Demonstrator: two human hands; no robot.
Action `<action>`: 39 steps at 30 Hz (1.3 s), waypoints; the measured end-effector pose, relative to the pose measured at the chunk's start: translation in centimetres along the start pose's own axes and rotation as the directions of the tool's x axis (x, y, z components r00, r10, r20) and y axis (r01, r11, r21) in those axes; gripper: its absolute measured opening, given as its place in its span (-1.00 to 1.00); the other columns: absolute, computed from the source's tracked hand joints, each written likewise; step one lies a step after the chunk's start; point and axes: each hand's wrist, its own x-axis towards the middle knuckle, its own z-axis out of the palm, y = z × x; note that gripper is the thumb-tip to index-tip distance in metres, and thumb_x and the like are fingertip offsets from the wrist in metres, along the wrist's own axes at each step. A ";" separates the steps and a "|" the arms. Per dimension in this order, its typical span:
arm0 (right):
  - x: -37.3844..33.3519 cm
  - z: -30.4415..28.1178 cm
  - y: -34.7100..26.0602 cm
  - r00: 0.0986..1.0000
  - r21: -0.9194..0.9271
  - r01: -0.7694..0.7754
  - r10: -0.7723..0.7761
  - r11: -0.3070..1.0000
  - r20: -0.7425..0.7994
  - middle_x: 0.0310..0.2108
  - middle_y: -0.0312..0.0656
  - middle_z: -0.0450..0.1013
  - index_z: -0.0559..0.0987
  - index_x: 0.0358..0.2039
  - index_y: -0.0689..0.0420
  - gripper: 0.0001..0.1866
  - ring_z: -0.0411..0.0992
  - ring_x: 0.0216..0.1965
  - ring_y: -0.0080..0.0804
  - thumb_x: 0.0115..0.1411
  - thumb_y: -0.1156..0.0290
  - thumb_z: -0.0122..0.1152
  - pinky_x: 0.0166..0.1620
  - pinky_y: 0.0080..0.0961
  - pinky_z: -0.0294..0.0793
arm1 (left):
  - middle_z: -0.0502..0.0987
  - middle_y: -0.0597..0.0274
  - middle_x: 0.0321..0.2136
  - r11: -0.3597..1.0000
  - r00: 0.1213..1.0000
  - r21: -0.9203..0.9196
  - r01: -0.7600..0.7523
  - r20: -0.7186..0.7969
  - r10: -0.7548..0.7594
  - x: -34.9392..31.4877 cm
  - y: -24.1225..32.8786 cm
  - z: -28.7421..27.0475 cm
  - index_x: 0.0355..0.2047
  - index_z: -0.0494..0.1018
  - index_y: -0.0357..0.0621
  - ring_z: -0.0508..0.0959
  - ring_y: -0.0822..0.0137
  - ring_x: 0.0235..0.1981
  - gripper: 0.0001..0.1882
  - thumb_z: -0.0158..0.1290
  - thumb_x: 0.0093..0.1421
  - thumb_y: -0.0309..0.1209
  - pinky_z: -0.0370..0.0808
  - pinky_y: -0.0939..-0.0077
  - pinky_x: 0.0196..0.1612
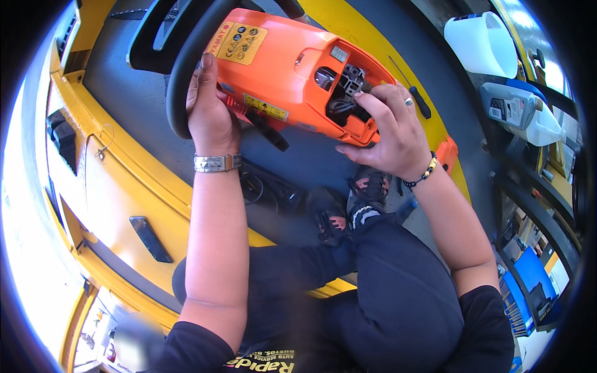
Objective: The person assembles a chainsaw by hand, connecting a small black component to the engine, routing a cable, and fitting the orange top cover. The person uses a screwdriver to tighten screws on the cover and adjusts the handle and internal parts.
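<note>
An orange chainsaw body (292, 56) with a black front handle (180, 74) is held up in front of me, tilted down to the right. My left hand (210, 109) grips its near side by the black handle, thumb up along the housing. At the rear end an opening (345, 90) bares dark and metallic inner parts. My right hand (398, 124) is at that end, fingertips at the opening and thumb by the lower rim of the housing. What the right fingertips touch inside is partly hidden. A black lever (267, 130) sticks out below the body.
A screwdriver (421, 102) lies on the yellow-edged surface at right, with an orange part (446, 153) nearer me. Beyond are a white bucket (479, 46) and a plastic jug (507, 105). A phone (151, 239) rests on the yellow panel at left. My shoes (370, 189) are below the saw.
</note>
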 end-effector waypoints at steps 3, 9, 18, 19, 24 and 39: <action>0.4 -0.8 -1.1 0.998 -0.032 0.057 -0.058 0.998 -0.032 -0.03 -0.02 0.39 0.37 0.25 0.11 0.09 0.42 -0.07 0.02 -0.36 0.24 0.74 0.05 -0.10 0.44 | 0.56 0.09 0.01 0.990 0.995 0.119 -0.076 -0.062 0.084 -1.8 -0.2 1.8 0.11 0.41 -0.35 0.55 0.31 0.01 -0.60 0.12 0.42 -0.31 0.45 0.40 0.13; -1.4 -5.8 0.4 0.995 0.160 -0.061 0.073 0.985 -0.070 -0.03 0.00 0.41 0.41 0.23 0.15 0.00 0.44 -0.08 -0.01 -0.25 0.14 0.68 0.08 -0.09 0.47 | 0.60 0.03 -0.15 0.769 0.926 0.520 -0.371 0.147 0.347 -5.1 1.7 4.4 0.02 0.48 -0.37 0.61 0.29 -0.19 -0.59 0.18 0.34 -0.27 0.55 0.37 -0.11; -9.8 -9.3 -2.4 0.745 0.206 -0.590 0.427 0.781 0.513 0.18 0.11 0.42 0.52 0.12 0.23 -0.24 0.45 0.20 0.03 -0.11 0.29 0.60 0.16 -0.19 0.48 | 0.60 -0.04 -0.19 0.891 0.847 0.330 -0.312 0.521 0.104 -13.2 4.0 10.5 0.10 0.49 -0.26 0.66 0.04 -0.25 -0.53 0.29 0.18 -0.50 0.60 0.32 -0.13; -10.1 -9.1 -2.8 0.721 0.218 -0.623 0.443 0.752 0.533 0.16 0.09 0.42 0.51 0.13 0.23 -0.27 0.44 0.19 0.02 -0.08 0.30 0.58 0.16 -0.19 0.47 | 0.60 -0.04 -0.18 0.897 0.836 0.313 -0.312 0.539 0.103 -13.6 3.8 10.7 0.11 0.48 -0.25 0.66 0.03 -0.24 -0.52 0.29 0.18 -0.51 0.60 0.31 -0.13; -11.1 -8.2 -2.8 0.677 0.365 -0.730 0.537 0.578 0.503 0.08 0.01 0.40 0.47 0.14 0.22 -0.37 0.44 0.14 -0.06 0.03 0.39 0.43 0.17 -0.18 0.47 | 0.59 -0.01 -0.16 0.931 0.810 0.213 -0.295 0.573 0.125 -14.7 3.4 11.4 0.23 0.41 -0.22 0.64 0.01 -0.21 -0.42 0.24 0.18 -0.55 0.59 0.28 -0.13; -10.2 -8.2 -1.9 0.696 0.941 -0.337 0.663 -0.037 0.275 -0.01 -0.13 0.38 0.37 0.19 0.22 -0.56 0.44 0.09 -0.19 0.30 0.57 0.10 0.22 -0.14 0.43 | 0.59 0.23 -0.46 0.859 0.869 0.453 -0.237 0.494 -0.021 -13.2 4.4 10.5 -0.12 0.62 -0.09 0.56 0.26 -0.52 -0.71 0.29 0.13 -0.59 0.49 0.36 -0.27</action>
